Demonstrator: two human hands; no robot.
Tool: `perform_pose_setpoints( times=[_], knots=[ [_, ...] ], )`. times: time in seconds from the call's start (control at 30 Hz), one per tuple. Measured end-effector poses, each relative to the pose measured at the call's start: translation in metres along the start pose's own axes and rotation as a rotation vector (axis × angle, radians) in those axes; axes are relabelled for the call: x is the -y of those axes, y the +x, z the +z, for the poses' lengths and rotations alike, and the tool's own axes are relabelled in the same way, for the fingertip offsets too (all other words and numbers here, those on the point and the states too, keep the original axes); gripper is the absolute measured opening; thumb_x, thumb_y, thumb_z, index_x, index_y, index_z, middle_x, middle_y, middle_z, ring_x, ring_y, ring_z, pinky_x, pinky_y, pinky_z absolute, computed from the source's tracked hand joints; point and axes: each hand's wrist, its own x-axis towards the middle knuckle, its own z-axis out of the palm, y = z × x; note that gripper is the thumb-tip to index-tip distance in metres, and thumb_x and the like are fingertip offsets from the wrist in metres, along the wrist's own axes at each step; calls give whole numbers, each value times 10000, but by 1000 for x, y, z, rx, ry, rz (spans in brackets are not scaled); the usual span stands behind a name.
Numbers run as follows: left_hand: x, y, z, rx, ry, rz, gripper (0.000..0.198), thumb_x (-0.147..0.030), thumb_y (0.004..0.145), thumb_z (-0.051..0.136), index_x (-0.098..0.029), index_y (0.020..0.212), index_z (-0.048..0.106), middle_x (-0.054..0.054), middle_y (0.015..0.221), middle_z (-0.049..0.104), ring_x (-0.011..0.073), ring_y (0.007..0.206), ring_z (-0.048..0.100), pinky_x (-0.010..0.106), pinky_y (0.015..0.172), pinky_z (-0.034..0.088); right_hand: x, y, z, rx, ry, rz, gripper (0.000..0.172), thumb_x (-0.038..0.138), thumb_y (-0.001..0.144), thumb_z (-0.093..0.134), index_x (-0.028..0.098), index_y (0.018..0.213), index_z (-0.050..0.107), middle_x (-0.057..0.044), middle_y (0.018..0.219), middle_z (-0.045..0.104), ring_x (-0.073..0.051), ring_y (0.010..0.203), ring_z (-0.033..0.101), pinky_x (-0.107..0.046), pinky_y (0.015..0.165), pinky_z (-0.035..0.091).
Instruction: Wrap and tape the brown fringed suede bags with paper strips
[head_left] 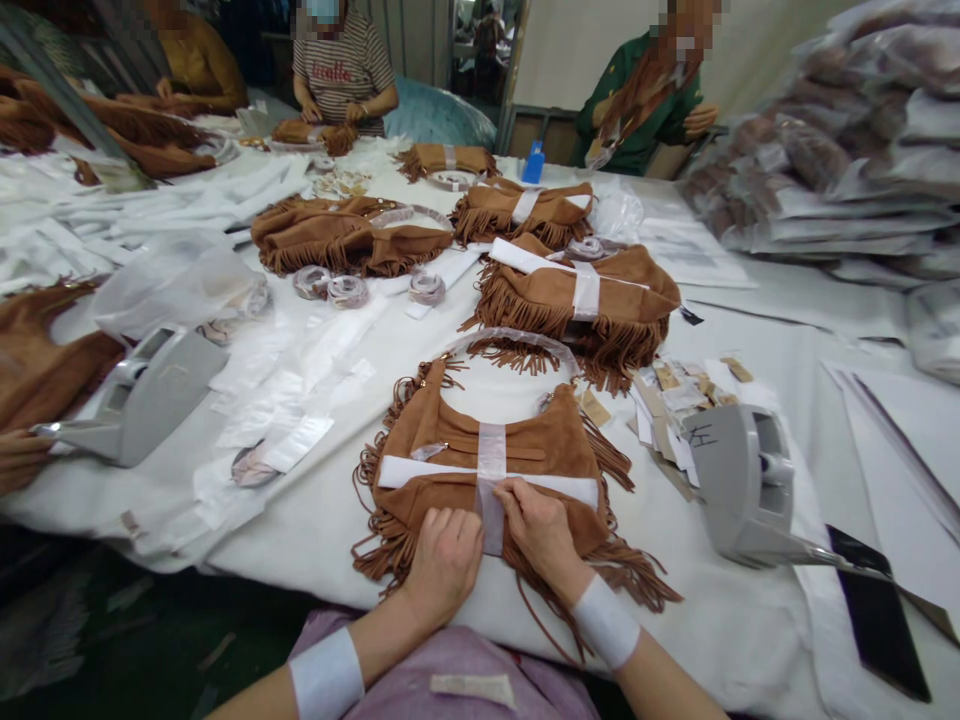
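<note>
Left hand [446, 558] curled at the fringed bag [457, 430], right hand [538, 525] on its pale band [492, 447], fingers bunched, can't tell what's gripped

Pale wall [574, 55], white-covered table [315, 530], dark green floor [247, 605]

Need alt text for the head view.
A person's left hand and right hand rest on a brown fringed handbag, the right one touching the pale band across its middle. More fringed bags lie farther back on the white-covered table, with gray dispensers to either side and co-workers beyond.
</note>
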Motion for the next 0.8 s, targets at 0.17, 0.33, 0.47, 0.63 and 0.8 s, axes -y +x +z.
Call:
perform_pose_setpoints(
  times=[0.17, 0.33, 0.47, 0.63, 0.8],
  knots=[
    [5, 1, 5, -18, -18, 6, 157, -102, 923, 407, -191, 939, 535, 23, 784, 567, 193, 728, 503, 332, 687, 320, -1, 2, 1, 4, -3, 9, 287, 337, 999, 385, 190, 856, 585, -6, 723, 667, -122, 625, 635, -219, 612, 409],
    [5, 2, 5, 3, 44, 35, 230, -74, 904, 403, -197, 1046, 536, 22, 815, 581, 207, 741, 512, 342, 697, 341, -3, 4, 6, -24, -69, 53, 294, 372, 989, 417, 194, 831, 589, 7, 702, 674, -125, 602, 640, -224, 587, 381],
    [6, 3, 3, 22, 88, 44, 220, -80, 895, 413, -201, 997, 565, 25, 798, 563, 207, 742, 511, 345, 693, 361, -2, 4, 8, -30, -94, 80, 281, 383, 980, 439, 195, 837, 592, 6, 693, 679, -126, 594, 638, -225, 564, 357],
    [1, 2, -2, 0, 109, 51, 246, -78, 881, 412, -202, 993, 592, 50, 859, 585, 208, 768, 529, 343, 695, 397, -1, 5, 7, -9, -70, 150, 261, 410, 956, 484, 202, 831, 581, 11, 692, 683, -129, 594, 639, -213, 550, 356],
    [-9, -4, 0, -111, 81, 332, 334, -226, 927, 442, -179, 1247, 522, 128, 1315, 525, 266, 1209, 478, 441, 1012, 356, -3, 9, 7, 42, 6, 210, 283, 440, 947, 474, 207, 816, 568, 2, 708, 689, -133, 603, 642, -207, 559, 381]
  ],
)
